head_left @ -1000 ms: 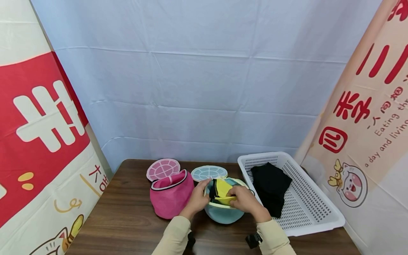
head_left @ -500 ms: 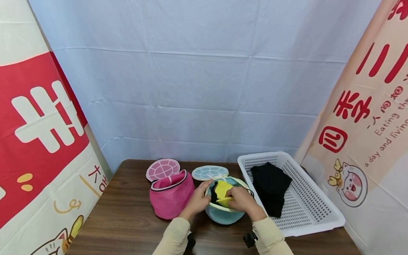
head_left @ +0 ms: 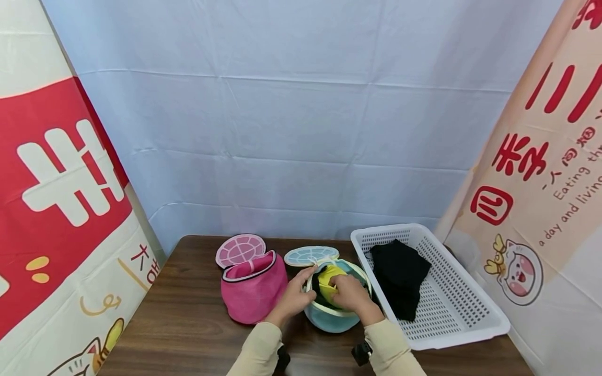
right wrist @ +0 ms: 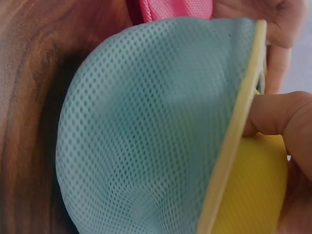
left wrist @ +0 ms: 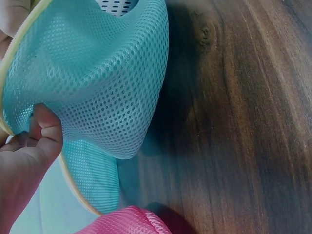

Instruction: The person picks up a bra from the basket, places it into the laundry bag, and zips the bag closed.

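A light blue mesh laundry bag [head_left: 331,321] with a pale yellow rim stands unzipped on the table, its round lid [head_left: 310,255] folded back behind. My left hand [head_left: 296,298] grips the left side of the rim, fingers curled at the mesh in the left wrist view. Inside the opening is a yellow cloth piece [head_left: 327,277] with black parts beside it. My right hand [head_left: 351,293] reaches in over the rim and holds that yellow cloth, its fingertips partly hidden. In the right wrist view the yellow cloth [right wrist: 253,185] bulges just past the rim.
A pink mesh laundry bag [head_left: 251,297] stands left of the blue one, its pink lid [head_left: 240,250] laid back. On the right a white plastic basket [head_left: 463,313] holds folded black cloth [head_left: 400,277]. The wooden table [head_left: 178,324] ends before a hanging pale blue sheet [head_left: 282,130].
My right hand has moved slightly left and deeper into the blue bag, and the yellow cloth sits lower in it. The bag's opening has turned a little.
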Tool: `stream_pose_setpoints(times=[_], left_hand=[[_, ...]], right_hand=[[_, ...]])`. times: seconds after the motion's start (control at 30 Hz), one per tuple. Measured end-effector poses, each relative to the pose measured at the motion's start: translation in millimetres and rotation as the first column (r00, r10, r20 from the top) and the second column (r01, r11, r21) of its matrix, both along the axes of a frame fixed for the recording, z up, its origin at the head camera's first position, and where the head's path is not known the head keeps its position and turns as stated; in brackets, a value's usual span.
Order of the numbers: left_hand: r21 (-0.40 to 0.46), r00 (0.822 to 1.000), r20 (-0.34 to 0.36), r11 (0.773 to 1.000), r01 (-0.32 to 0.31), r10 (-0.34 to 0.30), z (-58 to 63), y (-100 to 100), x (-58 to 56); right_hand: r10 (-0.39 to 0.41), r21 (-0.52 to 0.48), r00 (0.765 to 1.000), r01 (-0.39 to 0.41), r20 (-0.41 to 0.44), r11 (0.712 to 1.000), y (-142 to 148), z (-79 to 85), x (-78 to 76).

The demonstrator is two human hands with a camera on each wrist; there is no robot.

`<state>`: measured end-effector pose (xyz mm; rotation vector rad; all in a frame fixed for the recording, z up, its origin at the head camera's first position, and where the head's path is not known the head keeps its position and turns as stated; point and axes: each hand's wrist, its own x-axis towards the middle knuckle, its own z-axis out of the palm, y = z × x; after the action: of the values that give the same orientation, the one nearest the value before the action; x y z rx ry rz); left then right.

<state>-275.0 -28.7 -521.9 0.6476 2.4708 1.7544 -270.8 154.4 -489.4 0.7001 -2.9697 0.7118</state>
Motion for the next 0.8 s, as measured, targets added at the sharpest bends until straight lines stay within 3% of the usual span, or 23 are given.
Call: stream_pose_setpoints(times=[0.3, 0.47, 0.63, 0.8], left_hand=[[0.023, 0.999, -0.029, 0.999, 0.031, -0.031, -2.7, -2.2, 0.3], [0.014, 0.997, -0.049, 0.998, 0.054, -0.053, -2.3, -1.7, 1.1], [0.033, 0.994, -0.058, 0.994, 0.100, -0.098, 13.6, -1.4, 10.7], [0.039, 0.989, -0.063, 0.990, 0.135, -0.133, 32.5, -3.4, 20.6]], right_hand=[[-0.004, -0.007, 1.000, 0.004, -0.011, 1.000, -5.0, -7.9, -2.4], [-0.001, -0.015, 0.999, 0.001, 0.033, 1.000, -6.5, -10.3, -2.8], [-0.033, -0.021, 0.994, 0.036, 0.107, 0.999, -8.7, -11.6, -3.5], [-0.070, -0.053, 0.991, 0.076, 0.113, 0.996, -10.9, -13.2, -6.6]])
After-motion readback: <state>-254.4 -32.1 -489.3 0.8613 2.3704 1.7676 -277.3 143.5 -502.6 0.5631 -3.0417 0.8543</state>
